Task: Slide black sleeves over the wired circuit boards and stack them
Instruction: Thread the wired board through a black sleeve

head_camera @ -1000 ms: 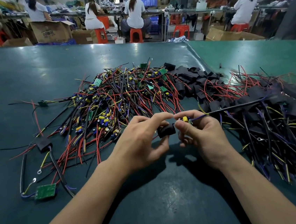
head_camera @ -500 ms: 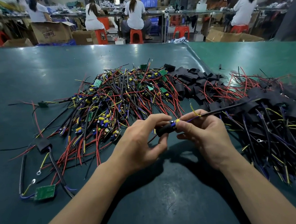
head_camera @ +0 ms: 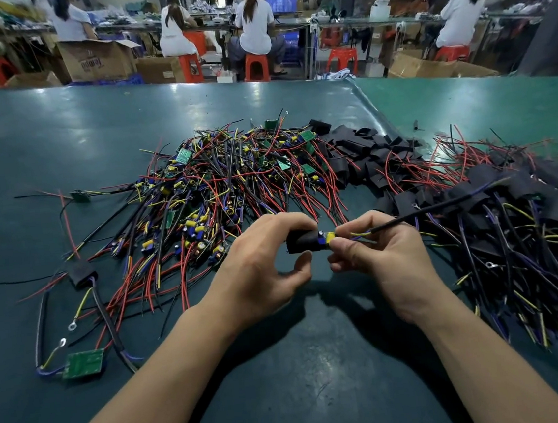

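Right now the left hand (head_camera: 259, 268) is gripping a black sleeve (head_camera: 303, 242) while the right hand (head_camera: 378, 252) is pinching a wired board (head_camera: 327, 238) at its mouth, above the table (head_camera: 56, 138).

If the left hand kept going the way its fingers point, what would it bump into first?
Probably the right hand. The left hand grips the black sleeve, its fingers aimed right, and the right fingertips pinch the board's end just past it.
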Tool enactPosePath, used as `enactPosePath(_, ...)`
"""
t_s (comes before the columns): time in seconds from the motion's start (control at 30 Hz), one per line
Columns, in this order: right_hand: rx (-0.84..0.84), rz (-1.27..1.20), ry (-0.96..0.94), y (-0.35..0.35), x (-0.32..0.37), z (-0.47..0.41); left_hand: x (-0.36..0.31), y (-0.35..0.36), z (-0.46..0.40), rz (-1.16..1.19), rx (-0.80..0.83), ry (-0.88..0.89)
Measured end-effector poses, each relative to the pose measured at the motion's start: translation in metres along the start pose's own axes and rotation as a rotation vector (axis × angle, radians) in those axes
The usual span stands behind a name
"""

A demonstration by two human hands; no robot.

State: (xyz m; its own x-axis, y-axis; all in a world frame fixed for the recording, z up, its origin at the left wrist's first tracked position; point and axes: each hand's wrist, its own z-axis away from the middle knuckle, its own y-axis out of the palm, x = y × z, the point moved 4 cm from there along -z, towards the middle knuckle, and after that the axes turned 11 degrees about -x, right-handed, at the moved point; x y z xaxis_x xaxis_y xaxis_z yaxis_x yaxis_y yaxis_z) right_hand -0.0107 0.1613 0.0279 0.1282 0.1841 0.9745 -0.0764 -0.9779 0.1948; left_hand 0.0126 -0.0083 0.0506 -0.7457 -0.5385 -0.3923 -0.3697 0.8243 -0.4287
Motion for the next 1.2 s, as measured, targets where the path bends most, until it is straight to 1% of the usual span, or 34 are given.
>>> enactPosePath(0.1, 0.003, -0.008, 0.007, 0.002, 0.001, 0.001, 0.0, 0.001, 0.0, -0.011, -0.002, 0.01)
enactPosePath(0.27, 0.025, 0.036, -0.098, 0.003, 0.007, 0.004, -0.002, 0.0, 0.0, 0.012, -0.004, 0.027)
enactPosePath(0.5, -0.002, 0.008, -0.076, 0.003, 0.006, 0.004, -0.007, 0.005, 0.003, 0.016, -0.042, 0.05)
enactPosePath(0.6, -0.022, 0.041, -0.11, 0.003, 0.007, 0.004, -0.008, 0.006, 0.002, -0.018, -0.05, 0.085)
enactPosePath(0.67, -0.066, 0.112, -0.173, 0.003, 0.008, 0.004, -0.01, 0.002, -0.001, -0.173, -0.143, 0.138)
enactPosePath(0.73, -0.145, 0.126, -0.225, 0.001, 0.009, 0.003, -0.012, -0.004, -0.002, -0.263, -0.308, 0.128)
enactPosePath(0.77, -0.186, 0.103, -0.244, -0.001, 0.01, 0.002, -0.013, -0.005, -0.001, -0.254, -0.358, 0.093)
enactPosePath(0.8, -0.218, 0.073, -0.26, -0.003, 0.011, 0.001, -0.013, -0.005, 0.0, -0.235, -0.371, 0.044)
enactPosePath(0.87, -0.253, 0.067, -0.301, -0.004, 0.012, 0.002, -0.01, 0.0, 0.003, -0.174, -0.317, -0.136)
enactPosePath(0.93, -0.242, 0.138, -0.358, 0.0, 0.012, 0.006, -0.006, 0.008, 0.007, -0.037, -0.253, -0.331)
enactPosePath(1.03, -0.198, 0.22, -0.419, 0.005, 0.012, 0.011, -0.005, 0.018, 0.009, 0.179, -0.217, -0.476)
enactPosePath(1.1, -0.211, 0.235, -0.442, 0.005, 0.013, 0.012, -0.001, 0.021, 0.01, 0.319, -0.278, -0.573)
enactPosePath(1.2, -0.239, 0.211, -0.419, 0.003, 0.012, 0.01, 0.005, 0.022, 0.01, 0.494, -0.363, -0.696)
